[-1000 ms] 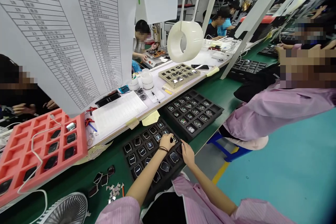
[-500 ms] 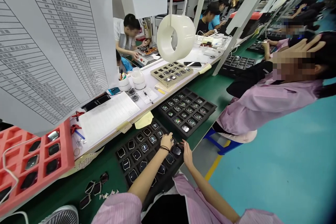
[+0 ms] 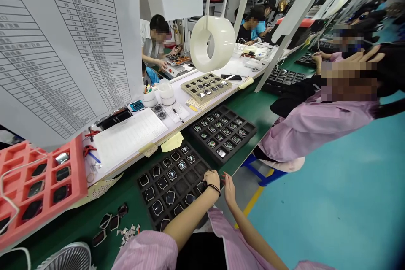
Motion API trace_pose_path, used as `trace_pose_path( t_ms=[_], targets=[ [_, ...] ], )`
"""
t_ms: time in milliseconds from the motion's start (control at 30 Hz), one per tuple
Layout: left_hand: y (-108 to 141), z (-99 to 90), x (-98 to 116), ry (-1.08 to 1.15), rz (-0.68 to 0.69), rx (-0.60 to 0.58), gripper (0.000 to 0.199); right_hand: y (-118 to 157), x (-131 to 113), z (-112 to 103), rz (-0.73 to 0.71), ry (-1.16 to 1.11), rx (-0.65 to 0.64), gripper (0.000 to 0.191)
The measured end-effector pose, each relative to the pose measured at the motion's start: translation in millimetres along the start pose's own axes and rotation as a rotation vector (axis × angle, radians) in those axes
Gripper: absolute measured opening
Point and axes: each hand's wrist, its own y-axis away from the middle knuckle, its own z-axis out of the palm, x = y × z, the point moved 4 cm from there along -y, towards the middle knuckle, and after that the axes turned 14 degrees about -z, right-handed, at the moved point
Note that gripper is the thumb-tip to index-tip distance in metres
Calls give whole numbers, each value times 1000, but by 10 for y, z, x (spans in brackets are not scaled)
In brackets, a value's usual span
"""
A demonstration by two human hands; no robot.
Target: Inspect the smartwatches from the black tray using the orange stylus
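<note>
A black foam tray on the green bench holds rows of watch units with dark square faces; several faces are lit. My left hand, with black bands at the wrist, is at the tray's right end, fingers curled down and together. What it holds, if anything, is hidden behind the hand. Just to its right is my right hand, fingers stretched and a little apart, beside the tray's right edge. A watch unit lies in its pocket close to my left hand. Some pockets in the middle of the tray hold no watch.
A second black tray of watch units stands behind. At left are a red foam tray, loose watch parts, and a small fan. A tape roll hangs ahead. A co-worker in a pink sleeve sits at right.
My left hand has moved right and slightly down, to the tray's right end, covering where a dark watch unit showed. My right hand has shifted slightly right and down. The view has turned a little.
</note>
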Motion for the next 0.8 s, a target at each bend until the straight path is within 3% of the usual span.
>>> trace_pose_path(
  t_ms=[200, 433, 533, 800],
  targets=[
    [-18, -36, -52, 98, 75, -15, 32, 15, -72, -3, -11, 7, -14, 52],
    [-3, -261, -522, 321, 357, -51, 39, -109, -362, 28, -16, -70, -85, 46],
    [80, -451, -739, 458, 472, -25, 53, -166, -551, 78, 49, -169, -184, 42],
    [509, -856, -1081, 721, 646, 47, 55, -63, -1143, 412, 366, -546, -621, 34]
  ],
)
